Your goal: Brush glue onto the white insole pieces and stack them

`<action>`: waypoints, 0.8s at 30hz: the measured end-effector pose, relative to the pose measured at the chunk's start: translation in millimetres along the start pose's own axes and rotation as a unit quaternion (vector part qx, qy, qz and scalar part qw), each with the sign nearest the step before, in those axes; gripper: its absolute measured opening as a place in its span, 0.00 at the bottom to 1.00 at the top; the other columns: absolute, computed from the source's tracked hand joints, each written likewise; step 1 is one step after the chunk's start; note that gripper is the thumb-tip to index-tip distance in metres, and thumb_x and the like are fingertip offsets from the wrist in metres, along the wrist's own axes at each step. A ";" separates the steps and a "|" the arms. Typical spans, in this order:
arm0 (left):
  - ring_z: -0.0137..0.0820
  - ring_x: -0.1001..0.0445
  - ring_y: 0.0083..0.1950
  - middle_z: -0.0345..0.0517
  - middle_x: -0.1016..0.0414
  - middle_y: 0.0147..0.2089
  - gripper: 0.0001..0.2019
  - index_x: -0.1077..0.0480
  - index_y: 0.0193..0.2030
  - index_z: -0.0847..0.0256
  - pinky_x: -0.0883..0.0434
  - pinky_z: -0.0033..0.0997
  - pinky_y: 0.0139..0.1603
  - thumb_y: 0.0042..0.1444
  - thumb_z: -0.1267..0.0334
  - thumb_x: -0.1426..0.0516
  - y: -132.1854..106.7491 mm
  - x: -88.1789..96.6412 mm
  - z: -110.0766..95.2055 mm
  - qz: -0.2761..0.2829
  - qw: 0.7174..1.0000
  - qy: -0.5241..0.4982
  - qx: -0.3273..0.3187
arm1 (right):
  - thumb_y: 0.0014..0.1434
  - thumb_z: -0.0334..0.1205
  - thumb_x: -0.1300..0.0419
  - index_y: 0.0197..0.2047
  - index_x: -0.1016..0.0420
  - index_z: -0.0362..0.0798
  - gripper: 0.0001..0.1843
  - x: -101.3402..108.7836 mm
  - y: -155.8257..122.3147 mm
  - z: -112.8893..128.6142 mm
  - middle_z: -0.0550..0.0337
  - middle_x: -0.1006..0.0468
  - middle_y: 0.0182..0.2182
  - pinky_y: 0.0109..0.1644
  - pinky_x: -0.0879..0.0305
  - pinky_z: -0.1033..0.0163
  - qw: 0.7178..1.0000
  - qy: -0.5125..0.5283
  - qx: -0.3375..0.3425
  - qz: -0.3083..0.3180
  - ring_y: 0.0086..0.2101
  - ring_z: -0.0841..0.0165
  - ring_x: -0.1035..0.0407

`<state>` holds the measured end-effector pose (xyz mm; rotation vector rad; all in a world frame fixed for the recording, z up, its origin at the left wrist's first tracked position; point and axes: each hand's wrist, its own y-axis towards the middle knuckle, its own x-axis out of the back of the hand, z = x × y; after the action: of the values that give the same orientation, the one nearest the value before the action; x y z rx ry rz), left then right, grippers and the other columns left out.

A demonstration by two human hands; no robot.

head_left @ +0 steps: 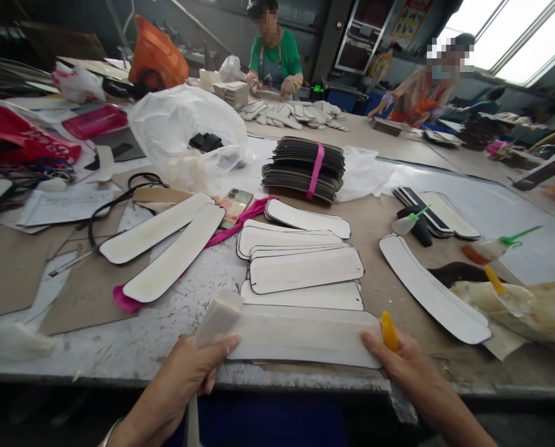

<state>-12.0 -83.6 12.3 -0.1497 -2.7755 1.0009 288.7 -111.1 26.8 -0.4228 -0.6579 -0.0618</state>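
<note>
A long white curved-edge panel [305,335] lies at the table's front edge between my hands. My left hand [189,372] is closed at the panel's left end on a pale strip [219,316], which folds over that end; a band of it seems to hang below the hand. My right hand [410,366] pinches the panel's right end, thumb on top. A yellow-tipped tool [389,332] also sits in that hand, with a crumpled translucent piece below; its kind is unclear. Just beyond lies a stack of similar white panels with dark edges [305,270].
Two white panels [175,254] lie left; another curved pair [436,292] lies right. A dark bundle [303,171] with a pink band stands behind, near a plastic bag [189,130] and phone [235,208]. Green-tipped bottles [489,248] stand right. Co-workers [275,59] work across the table.
</note>
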 end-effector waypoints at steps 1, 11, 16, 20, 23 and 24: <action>0.25 0.47 0.17 0.34 0.48 0.09 0.25 0.46 0.08 0.58 0.49 0.28 0.25 0.45 0.47 0.43 0.1 0.8 -0.1 0.008 1.000 -0.011 -0.001 | 0.51 0.60 0.47 0.21 0.34 0.49 0.22 0.4 0.7 -1.4 0.62 0.32 0.17 0.22 0.42 0.67 1.000 -0.004 -0.005 -0.004 0.20 0.69 0.39; 0.20 0.54 0.15 0.29 0.50 0.12 0.21 0.46 0.15 0.58 0.56 0.25 0.19 0.41 0.48 0.40 7.1 8.0 0.7 0.011 0.988 -0.156 0.015 | 0.45 0.69 0.48 0.19 0.34 0.48 0.30 -3.9 7.3 -14.1 0.60 0.33 0.14 0.18 0.41 0.66 0.995 -0.030 -0.091 -0.001 0.16 0.69 0.40; 0.21 0.51 0.15 0.31 0.49 0.09 0.22 0.47 0.12 0.58 0.54 0.26 0.20 0.41 0.49 0.41 6.3 6.8 1.7 -0.031 0.991 -0.130 0.000 | 0.46 0.68 0.48 0.21 0.30 0.47 0.30 -2.7 9.0 -17.5 0.58 0.29 0.17 0.22 0.37 0.65 0.997 -0.044 -0.065 0.013 0.19 0.67 0.36; 0.22 0.50 0.16 0.31 0.49 0.09 0.22 0.46 0.11 0.57 0.53 0.26 0.22 0.40 0.47 0.41 5.4 6.3 5.1 -0.052 0.994 -0.096 -0.017 | 0.48 0.65 0.47 0.25 0.29 0.47 0.27 -4.4 6.3 -9.4 0.57 0.27 0.20 0.26 0.35 0.65 0.998 -0.003 -0.051 0.026 0.23 0.65 0.33; 0.23 0.51 0.16 0.30 0.51 0.09 0.24 0.47 0.11 0.56 0.53 0.27 0.21 0.37 0.42 0.41 6.8 4.8 10.5 -0.080 0.995 -0.055 -0.016 | 0.49 0.63 0.46 0.23 0.33 0.48 0.24 -6.3 1.9 -0.3 0.61 0.32 0.18 0.23 0.39 0.67 1.000 0.019 -0.018 0.007 0.21 0.69 0.38; 0.23 0.51 0.16 0.31 0.51 0.09 0.24 0.47 0.12 0.57 0.52 0.27 0.22 0.36 0.41 0.41 7.8 4.7 12.3 -0.092 0.995 -0.045 -0.021 | 0.50 0.62 0.46 0.23 0.35 0.48 0.24 -6.8 0.8 1.6 0.63 0.35 0.17 0.21 0.42 0.68 0.999 0.031 -0.009 0.009 0.20 0.71 0.40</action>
<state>-18.8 -84.5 -1.3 0.1469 -2.8286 0.9250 282.5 -110.2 23.6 -0.4424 -0.5919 -0.0641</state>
